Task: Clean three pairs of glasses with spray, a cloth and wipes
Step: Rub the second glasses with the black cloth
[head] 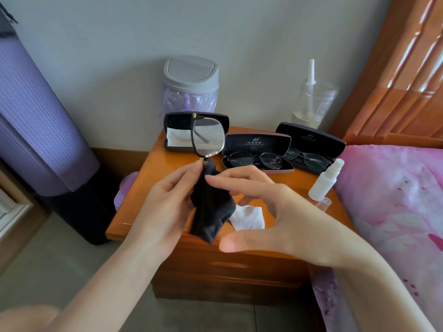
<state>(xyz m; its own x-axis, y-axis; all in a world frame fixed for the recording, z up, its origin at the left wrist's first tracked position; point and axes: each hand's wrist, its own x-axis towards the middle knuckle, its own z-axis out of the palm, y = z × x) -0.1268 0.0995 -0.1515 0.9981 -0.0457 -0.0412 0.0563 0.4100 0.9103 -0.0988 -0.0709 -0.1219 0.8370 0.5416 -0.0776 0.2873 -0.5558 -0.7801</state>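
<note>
My left hand (167,200) pinches a pair of dark-framed glasses (208,137) upright above the nightstand; one lens stands up free. A black cloth (212,212) wraps the lower half and hangs down past my palm. My right hand (271,209) is spread, fingers straight, with the index fingertip touching the cloth. A white spray bottle (326,179) stands at the table's right edge, and its clear cap (323,202) sits beside it. A crumpled white wipe (249,216) lies on the table behind the cloth.
On the wooden nightstand (153,171) stand three open cases: an empty one (175,130) holding a white cloth, a middle one (256,154) and a right one (310,149), each with glasses. Behind are a lidded bin (190,80) and a clear jar (314,101). A pink bed (395,200) lies to the right.
</note>
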